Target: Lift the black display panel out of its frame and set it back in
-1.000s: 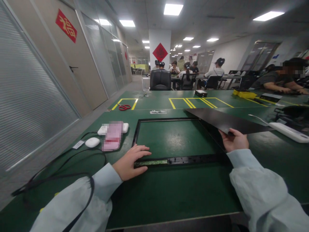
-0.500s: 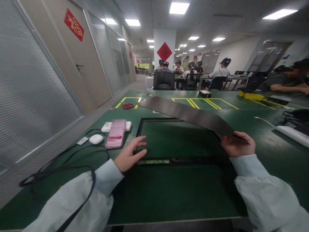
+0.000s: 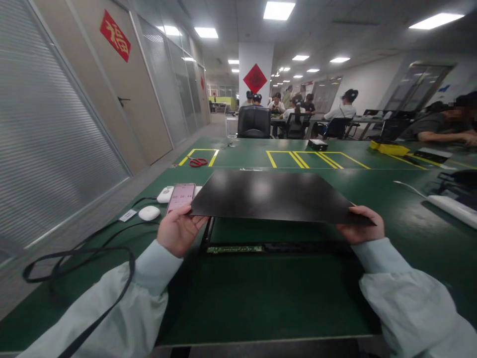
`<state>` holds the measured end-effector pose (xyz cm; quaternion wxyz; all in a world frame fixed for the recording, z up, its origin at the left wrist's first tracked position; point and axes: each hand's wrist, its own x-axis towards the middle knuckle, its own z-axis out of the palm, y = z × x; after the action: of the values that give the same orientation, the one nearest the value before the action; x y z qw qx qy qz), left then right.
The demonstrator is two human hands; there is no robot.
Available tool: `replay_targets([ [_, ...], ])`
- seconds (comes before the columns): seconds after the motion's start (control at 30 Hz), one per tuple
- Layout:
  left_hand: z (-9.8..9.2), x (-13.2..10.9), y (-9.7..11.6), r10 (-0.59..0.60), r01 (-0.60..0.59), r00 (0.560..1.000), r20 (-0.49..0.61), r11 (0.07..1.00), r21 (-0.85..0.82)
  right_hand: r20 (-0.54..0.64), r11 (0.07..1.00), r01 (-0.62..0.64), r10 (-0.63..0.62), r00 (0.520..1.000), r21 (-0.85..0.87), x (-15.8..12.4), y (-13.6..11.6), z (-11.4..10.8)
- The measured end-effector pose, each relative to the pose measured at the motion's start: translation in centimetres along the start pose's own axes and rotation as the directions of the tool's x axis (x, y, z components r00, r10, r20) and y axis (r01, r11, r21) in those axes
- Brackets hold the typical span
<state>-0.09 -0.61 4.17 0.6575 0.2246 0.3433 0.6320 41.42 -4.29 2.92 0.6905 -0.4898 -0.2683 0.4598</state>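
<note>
A thin, dark, glossy rectangular panel (image 3: 268,196) is held up nearly level between my two hands. My left hand (image 3: 181,231) grips its near left corner, thumb on top and fingers underneath. At the near right corner, my right hand (image 3: 361,226) pinches the panel the same way. Beneath it on the green table lies a black rectangular frame (image 3: 298,248), mostly covered by the panel. Along the frame's near bar, a narrow green circuit board (image 3: 234,249) shows at the left.
Left of the panel are a phone (image 3: 181,194), a white rounded gadget (image 3: 149,213) and a black strap (image 3: 78,248). Red-handled scissors (image 3: 197,162) lie farther back. A white bar with a cable (image 3: 452,209) is at the right. People sit at tables beyond.
My left hand has gone from open and empty to gripping the panel's left corner. The panel has swung from a steep slant to nearly level, its left side coming down toward me.
</note>
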Motion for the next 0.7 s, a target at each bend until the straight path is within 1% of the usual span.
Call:
replay_targets([
  [0.13, 0.0, -0.1, -0.2, 0.005, -0.006, 1.000, 0.015, 0.999, 0.041, 0.065, 0.998, -0.031, 0.035, 0.997, -0.057, 0.8, 0.0, -0.8],
  [0.2, -0.2, 0.0, -0.3, -0.004, 0.002, 1.000, 0.027, 0.998, 0.068, 0.068, 0.992, -0.078, 0.085, 0.994, -0.102, 1.1, -0.3, -1.2],
  [0.23, -0.3, 0.0, -0.4, -0.004, 0.001, 0.999, 0.038, 0.997, 0.081, 0.056, 0.984, -0.122, 0.130, 0.990, -0.126, 1.3, -0.5, -1.4],
  [0.33, -0.5, 0.1, -0.6, 0.026, -0.044, 0.991, 0.130, 0.990, 0.133, 0.037, 0.945, -0.267, 0.278, 0.960, -0.187, 1.6, -1.1, -1.9],
  [0.4, -0.6, -0.1, -0.8, 0.055, -0.091, 0.976, 0.208, 0.982, 0.166, 0.051, 0.927, -0.317, 0.333, 0.942, -0.200, 1.7, -1.3, -2.2],
  [0.47, -0.6, -0.2, -0.9, 0.071, -0.123, 0.965, 0.253, 0.972, 0.200, 0.029, 0.926, -0.318, 0.330, 0.943, -0.204, 1.9, -1.3, -2.5],
  [0.6, -0.6, -0.4, -1.1, 0.072, -0.138, 0.963, 0.260, 0.959, 0.246, -0.143, 0.936, -0.283, 0.257, 0.956, -0.208, 2.4, -1.0, -2.5],
  [0.7, -0.6, -0.4, -1.2, 0.073, -0.145, 0.959, 0.272, 0.956, 0.254, -0.210, 0.952, -0.234, 0.191, 0.959, -0.200, 2.6, -0.7, -2.2],
])
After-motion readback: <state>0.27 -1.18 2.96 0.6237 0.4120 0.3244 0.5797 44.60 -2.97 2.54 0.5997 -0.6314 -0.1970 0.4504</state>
